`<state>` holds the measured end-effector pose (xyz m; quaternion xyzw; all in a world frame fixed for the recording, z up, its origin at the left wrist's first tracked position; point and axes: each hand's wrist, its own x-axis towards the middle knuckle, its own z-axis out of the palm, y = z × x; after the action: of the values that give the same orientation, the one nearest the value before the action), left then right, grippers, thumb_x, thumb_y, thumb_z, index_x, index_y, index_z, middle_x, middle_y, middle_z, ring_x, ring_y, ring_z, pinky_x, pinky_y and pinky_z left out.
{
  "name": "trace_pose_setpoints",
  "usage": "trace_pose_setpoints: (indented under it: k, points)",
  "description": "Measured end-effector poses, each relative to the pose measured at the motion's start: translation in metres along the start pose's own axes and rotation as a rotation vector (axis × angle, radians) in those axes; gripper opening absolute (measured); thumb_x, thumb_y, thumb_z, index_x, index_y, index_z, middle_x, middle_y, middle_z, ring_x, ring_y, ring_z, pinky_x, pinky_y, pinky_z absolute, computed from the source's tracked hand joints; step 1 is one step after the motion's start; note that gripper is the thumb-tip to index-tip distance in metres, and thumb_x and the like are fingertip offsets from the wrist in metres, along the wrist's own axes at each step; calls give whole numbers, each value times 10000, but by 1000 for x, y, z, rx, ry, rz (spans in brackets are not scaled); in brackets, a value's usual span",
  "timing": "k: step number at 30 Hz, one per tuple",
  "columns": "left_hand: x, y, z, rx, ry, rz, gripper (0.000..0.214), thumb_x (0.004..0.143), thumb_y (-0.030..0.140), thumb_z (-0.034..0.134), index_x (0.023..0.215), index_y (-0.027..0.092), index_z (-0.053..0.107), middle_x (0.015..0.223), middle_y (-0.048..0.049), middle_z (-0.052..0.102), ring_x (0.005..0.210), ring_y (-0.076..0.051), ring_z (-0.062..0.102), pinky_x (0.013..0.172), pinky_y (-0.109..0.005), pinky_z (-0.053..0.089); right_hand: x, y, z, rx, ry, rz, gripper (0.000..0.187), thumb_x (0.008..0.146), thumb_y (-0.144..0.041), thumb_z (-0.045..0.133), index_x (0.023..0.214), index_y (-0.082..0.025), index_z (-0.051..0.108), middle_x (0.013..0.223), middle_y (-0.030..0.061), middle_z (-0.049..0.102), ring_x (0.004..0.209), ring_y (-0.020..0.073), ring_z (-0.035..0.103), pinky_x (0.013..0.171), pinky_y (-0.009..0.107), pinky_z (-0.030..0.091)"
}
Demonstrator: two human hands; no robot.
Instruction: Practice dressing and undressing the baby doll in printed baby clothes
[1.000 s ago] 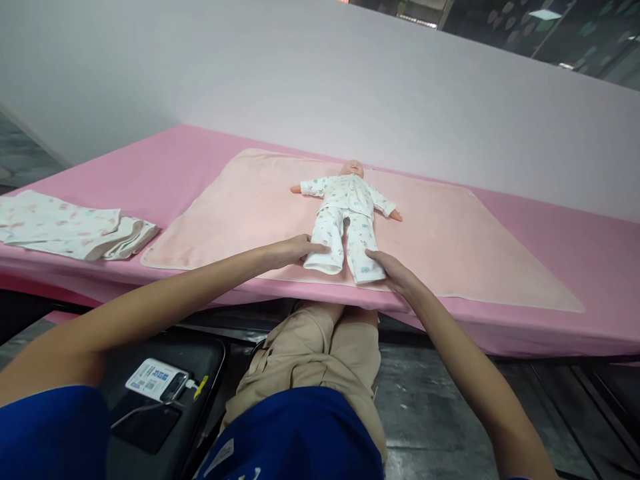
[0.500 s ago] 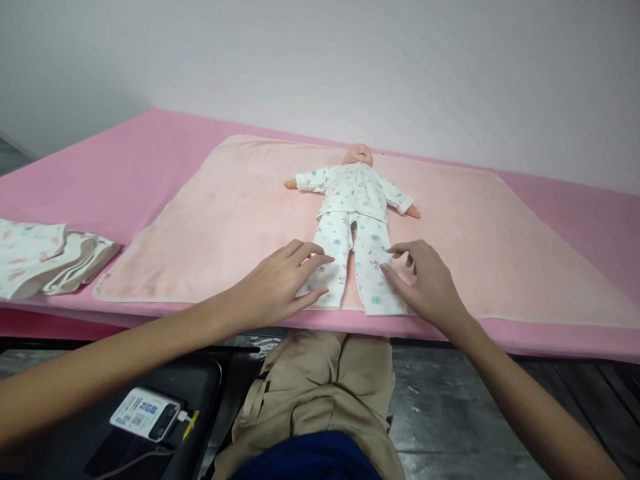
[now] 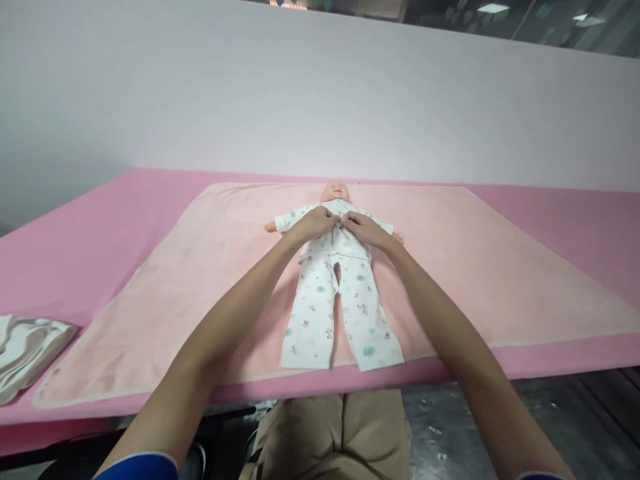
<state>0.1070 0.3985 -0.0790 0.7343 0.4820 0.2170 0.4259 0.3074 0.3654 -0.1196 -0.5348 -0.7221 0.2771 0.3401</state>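
A baby doll (image 3: pixel 336 193) lies on its back with its head toward the wall and arms spread. It wears a white printed shirt (image 3: pixel 333 248) and matching trousers (image 3: pixel 311 313), whose leg ends lie flat near the table's front edge. Over the chest, my left hand (image 3: pixel 317 224) pinches the shirt's front with its fingertips. From the other side, my right hand (image 3: pixel 369 231) is closed on the same front opening, its fingertips close to the left ones. The small piece of cloth between the fingers is mostly hidden.
Beneath the doll a pale pink blanket (image 3: pixel 210 267) is spread on a pink-covered table (image 3: pixel 100 230). Folded cloths (image 3: pixel 33 350) sit at the left front edge. A white wall (image 3: pixel 300 93) rises behind the table.
Both hands have moved from beside the trouser legs up to the doll's chest and closed on the shirt front. The view has tilted upward, showing more of the wall.
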Motion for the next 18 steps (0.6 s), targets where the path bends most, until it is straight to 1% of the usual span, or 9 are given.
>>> trace_pose_setpoints:
  k: [2, 3, 5, 7, 11, 13, 16, 18]
  points:
    - [2, -8, -3, 69, 0, 27, 420, 867, 491, 804, 725, 226, 512, 622, -5, 506, 622, -173, 487, 647, -332, 330, -7, 5, 2, 56, -24, -9, 294, 1054, -509, 579, 971, -234, 643, 952, 2, 634, 870, 190, 538, 814, 328, 405]
    - [3, -12, -6, 87, -22, 36, 424, 858, 512, 806, 725, 225, 524, 644, -12, 525, 626, -175, 503, 650, -333, 343, -10, 5, 3, 74, -33, -9, 312, 1047, -536, 599, 966, -237, 634, 919, -4, 603, 840, 184, 509, 793, 326, 392]
    - [5, -18, -13, 84, -101, 44, 424, 837, 542, 816, 731, 220, 562, 698, -29, 562, 656, -186, 550, 664, -335, 381, -11, 4, 4, 105, -47, -8, 337, 1037, -565, 625, 951, -239, 629, 882, -13, 560, 806, 176, 467, 765, 325, 372]
    - [8, -21, -22, 51, -191, 44, 406, 815, 543, 836, 744, 216, 606, 763, -44, 593, 699, -194, 591, 685, -338, 422, -10, 2, 4, 134, -56, -7, 327, 1029, -560, 648, 965, -239, 653, 885, -14, 552, 796, 172, 457, 756, 327, 365]
    - [14, -24, -33, -40, -317, 49, 337, 783, 489, 879, 808, 214, 685, 875, -52, 631, 747, -179, 590, 722, -342, 474, -7, 1, 6, 156, -36, -26, 278, 1008, -513, 695, 983, -236, 681, 859, -18, 534, 769, 165, 444, 742, 332, 362]
    - [16, -26, -35, -68, -329, 47, 327, 767, 468, 899, 826, 213, 704, 898, -54, 637, 760, -175, 586, 728, -340, 482, -8, -1, 8, 135, 5, -23, 257, 1002, -486, 697, 955, -234, 671, 847, -17, 532, 767, 166, 445, 740, 335, 367]
    - [18, -29, -36, -107, -336, 26, 316, 759, 453, 906, 837, 208, 723, 918, -62, 653, 779, -177, 596, 743, -339, 495, -10, -11, 14, 67, 87, 32, 263, 1000, -466, 686, 888, -236, 626, 812, -14, 533, 757, 171, 450, 731, 339, 375]
    - [18, -30, -37, -149, -354, 18, 283, 781, 444, 882, 846, 205, 743, 938, -72, 671, 781, -174, 597, 756, -343, 504, -12, -18, 17, 60, 80, 55, 282, 1009, -486, 670, 878, -244, 609, 799, -11, 544, 748, 177, 459, 723, 340, 385]
